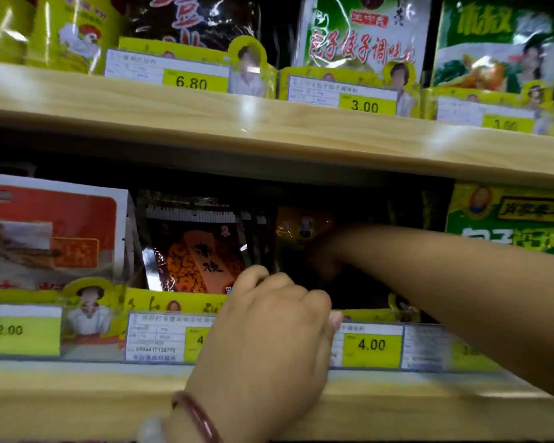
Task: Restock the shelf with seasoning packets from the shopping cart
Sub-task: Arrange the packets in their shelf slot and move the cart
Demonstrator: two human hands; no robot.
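A row of dark seasoning packets with an orange label [199,254] stands upright on the lower shelf. To their right is a dark slot with an orange-brown packet [301,225] at its back. My right hand [327,254] reaches into that slot from the right and lies in shadow against the orange-brown packet; its fingers are too dark to make out. My left hand [269,318], with a red bangle on the wrist, curls its fingers over the yellow front rail [368,314], thumb in front, next to the dark packets. The shopping cart is out of view.
A red and white packet [52,231] stands at the lower left and a green packet [509,222] at the lower right. Price tags [371,345] line the rail. The wooden upper shelf board [269,123] hangs low over the slot, with more packets above it.
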